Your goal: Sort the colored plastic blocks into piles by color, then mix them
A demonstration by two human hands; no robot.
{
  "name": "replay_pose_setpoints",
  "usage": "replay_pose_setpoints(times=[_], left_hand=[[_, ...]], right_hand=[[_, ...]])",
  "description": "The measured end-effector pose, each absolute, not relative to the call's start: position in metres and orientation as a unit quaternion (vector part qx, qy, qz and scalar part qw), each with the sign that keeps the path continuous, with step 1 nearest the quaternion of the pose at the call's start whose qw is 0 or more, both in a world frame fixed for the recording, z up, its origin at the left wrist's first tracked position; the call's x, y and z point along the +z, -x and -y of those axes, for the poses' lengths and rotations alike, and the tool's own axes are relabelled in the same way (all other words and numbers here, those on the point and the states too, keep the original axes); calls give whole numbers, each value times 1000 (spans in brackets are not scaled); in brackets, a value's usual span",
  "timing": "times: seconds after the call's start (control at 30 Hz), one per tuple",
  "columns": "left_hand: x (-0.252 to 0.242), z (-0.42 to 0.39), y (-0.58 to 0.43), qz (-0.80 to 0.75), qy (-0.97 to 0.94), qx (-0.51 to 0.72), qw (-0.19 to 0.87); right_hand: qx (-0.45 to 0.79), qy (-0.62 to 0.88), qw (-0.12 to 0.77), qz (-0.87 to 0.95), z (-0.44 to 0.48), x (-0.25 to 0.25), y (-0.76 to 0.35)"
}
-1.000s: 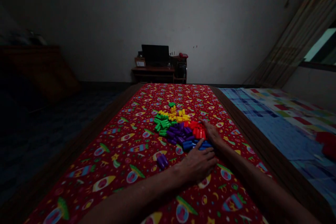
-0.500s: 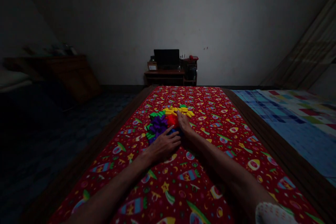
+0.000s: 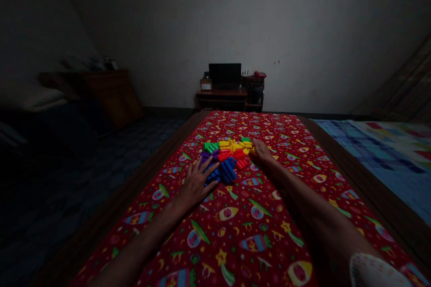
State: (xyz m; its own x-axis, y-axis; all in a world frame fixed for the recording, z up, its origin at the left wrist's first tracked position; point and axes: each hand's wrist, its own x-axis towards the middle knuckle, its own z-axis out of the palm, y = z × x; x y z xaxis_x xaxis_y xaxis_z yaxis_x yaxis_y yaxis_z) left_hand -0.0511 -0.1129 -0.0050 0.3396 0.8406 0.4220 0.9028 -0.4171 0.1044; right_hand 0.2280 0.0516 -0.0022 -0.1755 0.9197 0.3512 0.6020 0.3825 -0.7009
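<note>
Head view: the left hand (image 3: 197,184) lies flat on the red cloth (image 3: 256,215), fingers spread and touching the near-left edge of the block pile (image 3: 232,154). The blue blocks (image 3: 226,171) lie lengthwise, pointing away. The pile stretches crosswise to the open right hand (image 3: 263,152), which touches its far-right edge.

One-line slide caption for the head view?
Left hand and right hand flank a pile of coloured blocks on a red patterned cloth in a dim room.

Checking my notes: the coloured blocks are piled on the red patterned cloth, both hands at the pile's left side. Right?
Not quite: in the head view only the left hand is at the left of the blocks; the right hand is at their right. They are piled on the red patterned cloth.
</note>
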Motion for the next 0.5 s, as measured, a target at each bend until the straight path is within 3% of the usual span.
replay_pose_setpoints(times=[0.27,0.5], left_hand=[[-6,64,43,652,674,-345,-39],[-3,32,52,613,604,-487,-148]], right_hand=[[269,480,388,739,-40,-5,-146],[420,408,430,687,-20,1,-122]])
